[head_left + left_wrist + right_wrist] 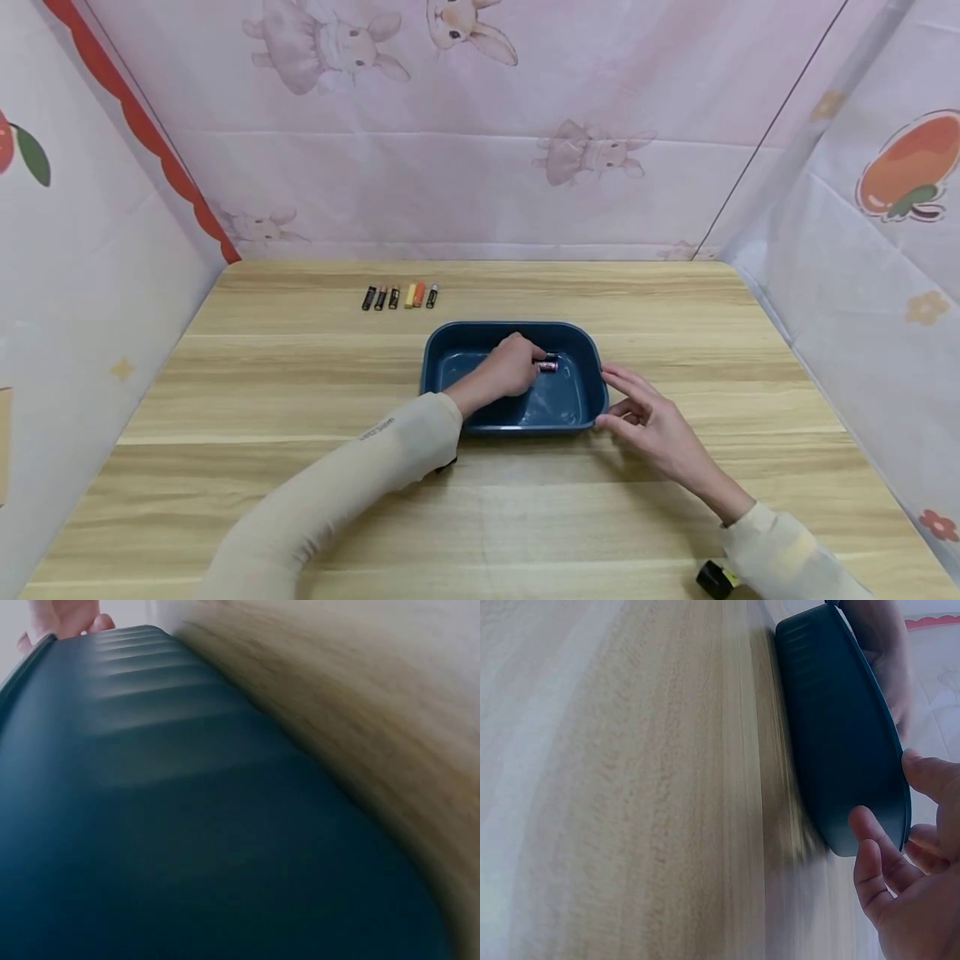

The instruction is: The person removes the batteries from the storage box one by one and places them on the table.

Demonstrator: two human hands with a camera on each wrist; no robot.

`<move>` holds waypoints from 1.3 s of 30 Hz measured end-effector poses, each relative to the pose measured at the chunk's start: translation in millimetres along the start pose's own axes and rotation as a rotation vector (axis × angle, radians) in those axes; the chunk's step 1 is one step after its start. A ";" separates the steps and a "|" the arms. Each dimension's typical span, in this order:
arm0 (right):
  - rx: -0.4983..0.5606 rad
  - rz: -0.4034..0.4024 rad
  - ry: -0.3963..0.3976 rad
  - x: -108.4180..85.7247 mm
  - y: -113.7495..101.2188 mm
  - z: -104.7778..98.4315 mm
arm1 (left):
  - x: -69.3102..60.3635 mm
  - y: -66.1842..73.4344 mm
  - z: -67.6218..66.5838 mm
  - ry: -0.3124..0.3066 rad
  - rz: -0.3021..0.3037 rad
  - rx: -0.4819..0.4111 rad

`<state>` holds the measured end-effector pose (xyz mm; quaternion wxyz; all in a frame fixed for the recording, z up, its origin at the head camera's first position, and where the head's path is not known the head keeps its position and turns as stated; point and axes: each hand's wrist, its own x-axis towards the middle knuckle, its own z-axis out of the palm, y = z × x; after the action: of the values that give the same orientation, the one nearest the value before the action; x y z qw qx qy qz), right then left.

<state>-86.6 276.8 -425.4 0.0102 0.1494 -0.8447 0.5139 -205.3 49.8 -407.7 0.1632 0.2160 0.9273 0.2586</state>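
Note:
A dark blue rectangular basin [517, 428] stands on the wooden table. My left hand [512, 365] reaches down into it, its fingertips at two small batteries [548, 367] near the right end. One battery is dark, the other purplish and shiny; whether the fingers pinch either cannot be made out. At the basin's right end, my right hand [654, 421] touches the rim and outer wall with spread, relaxed fingers. In the right wrist view its thumb [928, 774] lies at the rim. The left wrist view shows mainly the basin's ribbed outer wall [150, 825].
Behind the basin to the left, several batteries lie side by side, among them a black one [369, 298], a yellow one [410, 296] and an orange one [419, 294]. A black and yellow object [716, 579] shows beside the right sleeve. Printed cloth [450, 192] surrounds the table [300, 375].

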 end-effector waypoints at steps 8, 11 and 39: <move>0.001 0.001 0.001 -1.3 1.7 1.4 | -1.6 -2.7 6.8 -0.019 -0.003 0.007; -0.007 0.011 0.001 -2.0 1.9 2.0 | -2.9 -3.2 8.2 -0.016 0.013 0.007; -0.008 -0.015 0.008 -2.1 3.7 4.7 | -5.9 -9.1 7.7 -0.089 0.167 0.134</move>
<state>-85.0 274.8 -431.3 0.0181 0.1534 -0.8455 0.5111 -199.9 43.0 -417.8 0.1674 0.3144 0.9130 0.1990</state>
